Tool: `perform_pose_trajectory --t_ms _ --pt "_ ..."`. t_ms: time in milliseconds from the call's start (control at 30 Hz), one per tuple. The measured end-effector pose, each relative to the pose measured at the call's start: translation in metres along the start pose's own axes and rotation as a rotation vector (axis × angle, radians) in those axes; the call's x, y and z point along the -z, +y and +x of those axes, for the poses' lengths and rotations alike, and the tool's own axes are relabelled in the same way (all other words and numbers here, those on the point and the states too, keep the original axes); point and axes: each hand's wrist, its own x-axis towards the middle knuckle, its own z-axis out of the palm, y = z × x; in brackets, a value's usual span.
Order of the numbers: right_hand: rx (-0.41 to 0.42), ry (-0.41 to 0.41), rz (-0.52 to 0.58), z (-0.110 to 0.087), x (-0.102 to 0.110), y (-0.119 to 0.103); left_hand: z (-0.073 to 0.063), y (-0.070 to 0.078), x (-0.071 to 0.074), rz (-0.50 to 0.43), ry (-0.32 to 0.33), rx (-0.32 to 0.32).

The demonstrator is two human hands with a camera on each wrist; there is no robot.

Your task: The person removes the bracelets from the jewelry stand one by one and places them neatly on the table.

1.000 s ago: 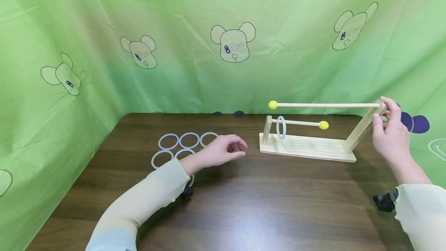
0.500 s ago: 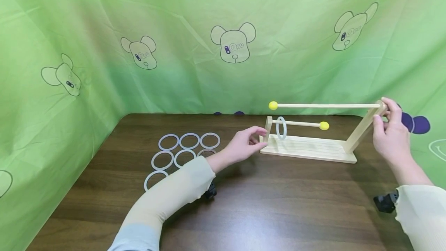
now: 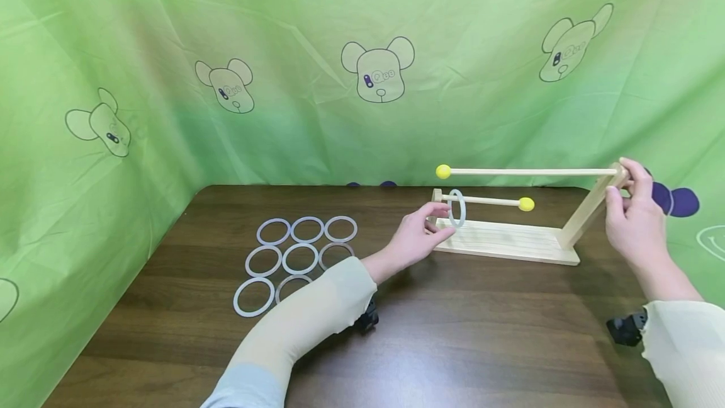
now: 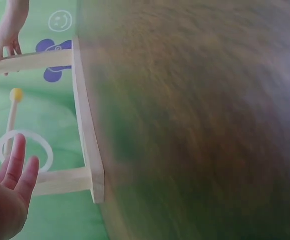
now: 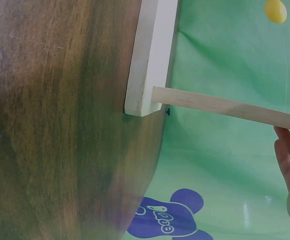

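Note:
A wooden stand [image 3: 510, 241] has a short post at its left end and a tall slanted post at its right. Each post carries a rod tipped with a yellow ball. Around the lower rod hangs a pale ring [image 3: 463, 211], near the short post. My left hand [image 3: 416, 235] is at that ring, fingers loosely bent and thumb apart; the left wrist view shows its fingers spread beside the ring [image 4: 49, 150], not closed on it. At the top of the tall post [image 5: 225, 107], my right hand [image 3: 637, 219] grips the wood between thumb and fingers.
Several flat rings [image 3: 254, 314] lie in rows on the brown table [image 3: 453, 345], left of the stand; my left forearm partly covers some. A green cloth [image 3: 294, 137] with printed bear heads hangs behind the table and along its sides.
My left hand has moved right, from above the flat rings, past the short post to the hanging ring. More flat rings are now uncovered. The right hand and stand stay in place.

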Motion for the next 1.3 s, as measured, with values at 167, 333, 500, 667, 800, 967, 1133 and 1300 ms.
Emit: perform_pose_trajectory --t_ms 167,333,500,667,800,967,1133,1300 --pt "0.003 0.008 -0.006 0.000 -0.001 -0.001 0.004 -0.005 -0.009 0.014 0.020 0.037" --pt "-0.008 0.000 -0.005 -0.002 0.000 -0.001 0.008 -0.007 -0.020 -0.008 0.027 0.072" --pt "-0.016 -0.007 -0.011 -0.003 0.001 0.000 0.011 -0.006 -0.032 -0.064 0.054 0.085" --pt "-0.009 -0.002 -0.011 -0.002 0.000 0.000 0.015 -0.004 -0.043 -0.130 0.072 0.097" --pt "0.000 0.005 -0.006 -0.001 0.000 -0.001 0.019 -0.003 -0.049 -0.166 0.096 0.080" --pt "0.008 0.008 -0.005 0.000 -0.001 -0.002 0.023 -0.003 -0.053 -0.161 0.133 0.072" --pt "0.007 0.004 -0.006 0.000 0.000 -0.001 0.025 -0.001 -0.056 -0.139 0.150 0.075" --pt "0.000 -0.004 -0.007 -0.001 0.000 -0.001 0.027 0.001 -0.062 -0.107 0.145 0.065"
